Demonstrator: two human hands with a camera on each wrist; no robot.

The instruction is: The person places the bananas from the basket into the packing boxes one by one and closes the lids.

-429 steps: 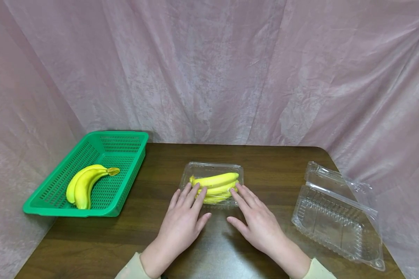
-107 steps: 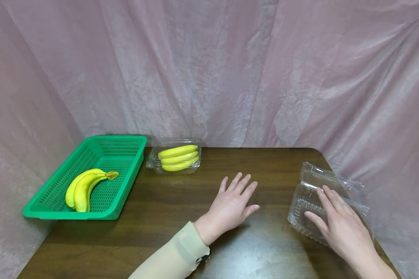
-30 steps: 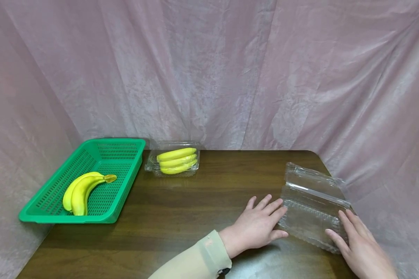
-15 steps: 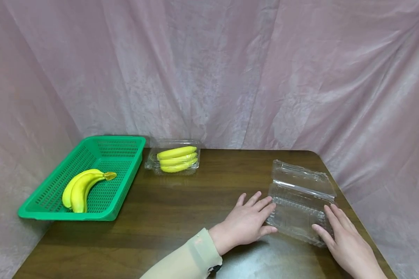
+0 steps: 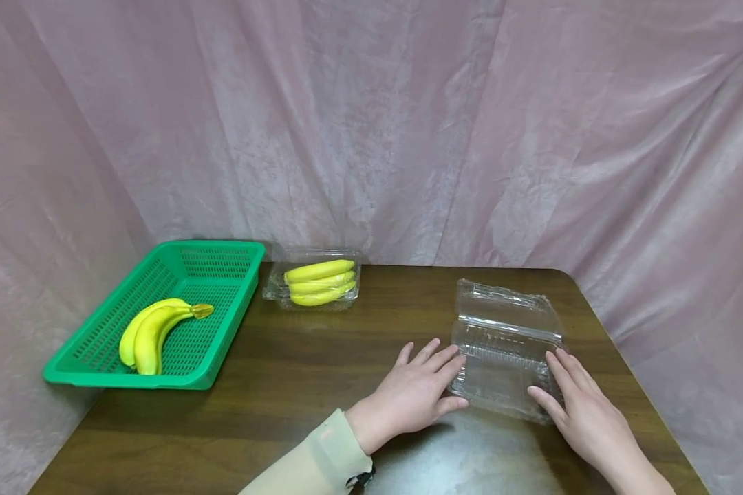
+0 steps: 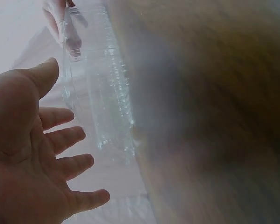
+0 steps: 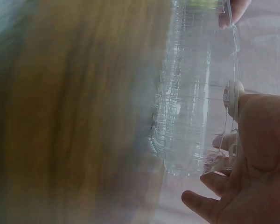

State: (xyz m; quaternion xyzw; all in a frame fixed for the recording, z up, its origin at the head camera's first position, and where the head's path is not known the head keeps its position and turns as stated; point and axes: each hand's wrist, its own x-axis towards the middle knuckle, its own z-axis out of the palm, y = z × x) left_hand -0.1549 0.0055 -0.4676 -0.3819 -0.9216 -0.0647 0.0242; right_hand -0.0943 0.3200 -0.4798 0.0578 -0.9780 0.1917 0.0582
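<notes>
A clear plastic clamshell container (image 5: 501, 371) lies with its lid folded back on the right half of the table. My left hand (image 5: 408, 392) is at its left side, fingers spread and fairly straight; in the left wrist view the fingers (image 6: 70, 140) show beside the clear wall. My right hand (image 5: 585, 412) touches the right side with extended fingers, the thumb near the front rim. In the right wrist view, the thumb (image 7: 233, 100) is against the rim and the fingers reach round the corner. Neither hand visibly curls round the container.
A second clear container (image 5: 274, 289) holding several bananas (image 5: 320, 283) stands at the table's back edge. To its left, a green basket (image 5: 232, 337) holds a bunch of bananas (image 5: 155, 337). A pink curtain (image 5: 371, 124) hangs behind the brown table (image 5: 322, 357).
The open-lidded container has slid left and turned squarer, with both hands moving alongside it. Earlier, the filled container went from the middle to the back left, beside the basket.
</notes>
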